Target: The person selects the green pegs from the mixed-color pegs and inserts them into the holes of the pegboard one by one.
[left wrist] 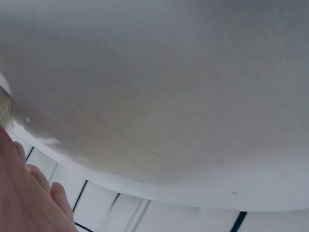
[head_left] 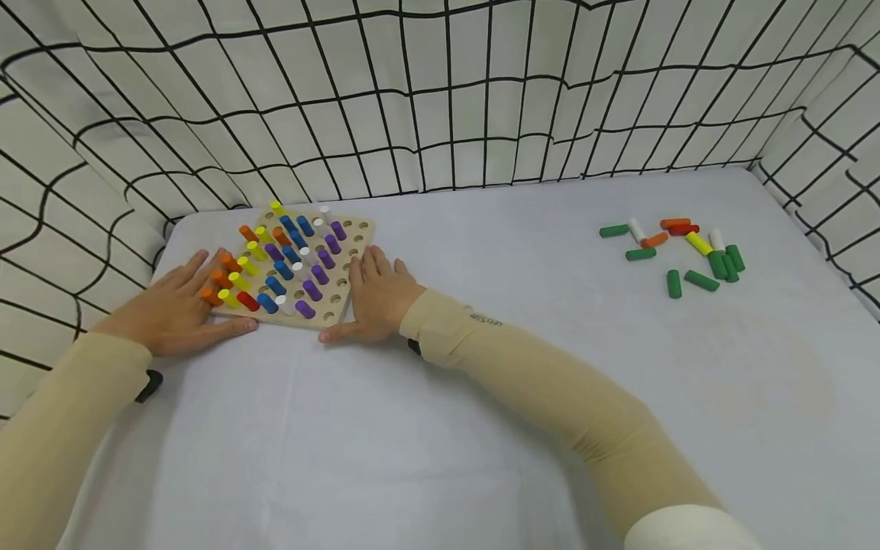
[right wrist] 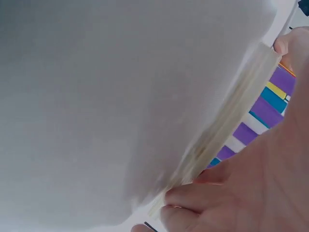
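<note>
A pale wooden pegboard point(head_left: 345, 269) lies at the left of the table, set with coloured pegs in slanting rows: orange point(head_left: 211, 296), yellow point(head_left: 247, 266), blue point(head_left: 283, 270), white point(head_left: 283, 305) and purple point(head_left: 312, 290), plus a red one point(head_left: 248, 302). Along its left side rests my left hand point(head_left: 179, 309), thumb stretched by the front corner. My right hand point(head_left: 378, 298) touches the right edge with extended fingers. The right wrist view shows those fingers against the board's side point(right wrist: 231, 111). Only part of the left hand point(left wrist: 29, 188) and a board corner point(left wrist: 5, 106) enter the left wrist view.
Loose pegs lie scattered at the far right: several green point(head_left: 701, 281), and some white point(head_left: 636, 231), orange point(head_left: 675, 222), red point(head_left: 684, 230) and yellow point(head_left: 699, 244). A black wire fence point(head_left: 450, 99) borders the white-covered table point(head_left: 357, 443) at the back and sides.
</note>
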A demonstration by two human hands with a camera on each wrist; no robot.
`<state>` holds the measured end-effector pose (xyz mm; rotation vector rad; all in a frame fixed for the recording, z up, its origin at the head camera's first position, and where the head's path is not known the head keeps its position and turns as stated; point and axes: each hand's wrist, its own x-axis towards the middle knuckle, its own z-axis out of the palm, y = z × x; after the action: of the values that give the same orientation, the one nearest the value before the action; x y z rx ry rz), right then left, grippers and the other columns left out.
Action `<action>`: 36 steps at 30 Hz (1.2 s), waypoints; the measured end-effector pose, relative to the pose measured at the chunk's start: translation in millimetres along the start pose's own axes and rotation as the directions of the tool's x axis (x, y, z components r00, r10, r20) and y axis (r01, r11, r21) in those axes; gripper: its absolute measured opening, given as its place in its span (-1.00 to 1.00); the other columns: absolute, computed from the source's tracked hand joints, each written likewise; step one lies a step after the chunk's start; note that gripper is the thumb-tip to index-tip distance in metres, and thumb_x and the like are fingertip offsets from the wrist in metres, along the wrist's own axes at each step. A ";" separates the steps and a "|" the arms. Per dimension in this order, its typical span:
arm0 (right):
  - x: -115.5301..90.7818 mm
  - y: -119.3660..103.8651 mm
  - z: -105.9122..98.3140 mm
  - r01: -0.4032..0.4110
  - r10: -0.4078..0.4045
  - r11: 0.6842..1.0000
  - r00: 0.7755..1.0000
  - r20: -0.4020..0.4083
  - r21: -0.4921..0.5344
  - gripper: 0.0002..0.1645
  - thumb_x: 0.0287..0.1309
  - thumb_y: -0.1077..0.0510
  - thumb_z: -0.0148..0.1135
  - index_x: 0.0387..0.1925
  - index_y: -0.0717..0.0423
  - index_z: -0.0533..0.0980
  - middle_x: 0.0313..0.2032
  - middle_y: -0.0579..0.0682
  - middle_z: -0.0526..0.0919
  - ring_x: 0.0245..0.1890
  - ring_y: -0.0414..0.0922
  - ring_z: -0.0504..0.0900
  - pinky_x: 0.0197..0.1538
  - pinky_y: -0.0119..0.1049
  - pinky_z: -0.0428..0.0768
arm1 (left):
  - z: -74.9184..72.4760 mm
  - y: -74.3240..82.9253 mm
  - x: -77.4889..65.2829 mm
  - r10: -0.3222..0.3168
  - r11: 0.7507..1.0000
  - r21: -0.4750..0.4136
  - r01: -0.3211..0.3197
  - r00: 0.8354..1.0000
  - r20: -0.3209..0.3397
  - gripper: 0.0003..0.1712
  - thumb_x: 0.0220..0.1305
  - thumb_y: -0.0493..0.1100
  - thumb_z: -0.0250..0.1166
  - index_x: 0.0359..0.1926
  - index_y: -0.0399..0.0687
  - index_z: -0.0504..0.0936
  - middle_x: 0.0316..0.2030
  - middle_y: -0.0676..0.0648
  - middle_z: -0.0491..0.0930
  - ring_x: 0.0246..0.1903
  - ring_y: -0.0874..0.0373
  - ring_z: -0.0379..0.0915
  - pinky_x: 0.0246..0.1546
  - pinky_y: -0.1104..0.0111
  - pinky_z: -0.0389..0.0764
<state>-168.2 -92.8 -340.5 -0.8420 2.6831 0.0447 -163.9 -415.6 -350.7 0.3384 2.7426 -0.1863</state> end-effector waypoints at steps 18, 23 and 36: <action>-19.7 0.7 7.7 -0.119 0.117 0.992 0.992 -0.052 -0.033 0.57 0.11 -0.81 -0.21 0.63 0.36 -0.20 0.65 0.37 -0.17 0.70 0.21 -0.16 0.68 -0.02 0.16 | -4.2 40.9 -5.8 0.024 1.000 -0.013 -0.024 1.000 -0.008 0.12 0.37 0.59 -0.06 0.36 -0.38 0.46 0.64 -0.40 -0.43 0.62 -0.45 -0.50 0.56 -0.37 -0.20; -24.3 5.4 9.7 -0.150 0.145 0.985 0.988 -0.052 -0.089 0.57 0.10 -0.82 -0.24 0.63 0.36 -0.18 0.64 0.37 -0.16 0.70 0.20 -0.16 0.68 -0.05 0.14 | -3.4 55.3 -4.4 0.004 1.000 -0.027 -0.004 1.000 -0.013 0.18 0.36 0.61 -0.08 0.46 -0.38 0.30 0.63 -0.43 -0.42 0.61 -0.46 -0.47 0.56 -0.36 -0.21; -36.5 26.4 14.0 -0.145 0.144 0.989 0.989 -0.044 -0.019 0.53 0.17 -0.78 -0.23 0.62 0.37 -0.24 0.65 0.34 -0.22 0.70 0.20 -0.24 0.71 -0.02 0.03 | -6.6 85.8 -5.3 0.018 0.998 -0.061 -0.018 1.000 0.003 0.18 0.41 0.58 -0.13 0.37 -0.51 0.39 0.62 -0.46 -0.45 0.61 -0.47 -0.46 0.58 -0.34 -0.24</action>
<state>-150.6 -49.2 -343.9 -0.6599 2.7840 0.0915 -139.2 -333.0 -349.9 0.3460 2.7341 -0.0982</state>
